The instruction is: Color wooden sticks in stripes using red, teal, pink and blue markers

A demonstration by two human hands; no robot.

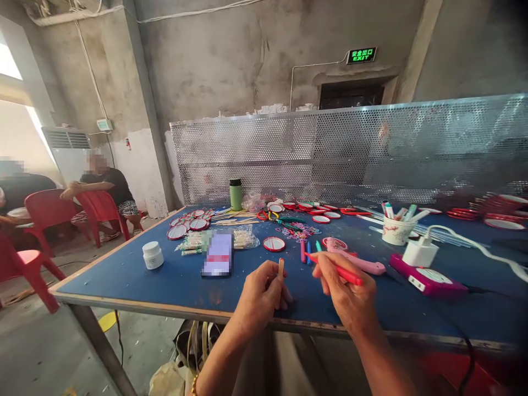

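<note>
My left hand (pixel 262 290), near the table's front edge, is closed on a short flat wooden stick (pixel 281 267) that points upward. My right hand (pixel 352 300) grips a red marker (pixel 348 275), its tip pointing left toward the stick but apart from it. Just beyond the hands lie a pink marker (pixel 303 252), a blue marker (pixel 308 254) and a green marker (pixel 318 246). A white disc with a red rim (pixel 274 243) rests left of them. Behind my right hand lies a long pink tool (pixel 367 265), partly hidden; its kind is unclear.
On the blue table (pixel 119 283) stand a white jar (pixel 153 255), a phone (pixel 218 253), a green bottle (pixel 235 195), a cup of markers (pixel 398 228) and a purple power strip (pixel 429 279) with a charger. Red-rimmed discs (pixel 198 224), sticks and pliers lie farther back. People sit at the left.
</note>
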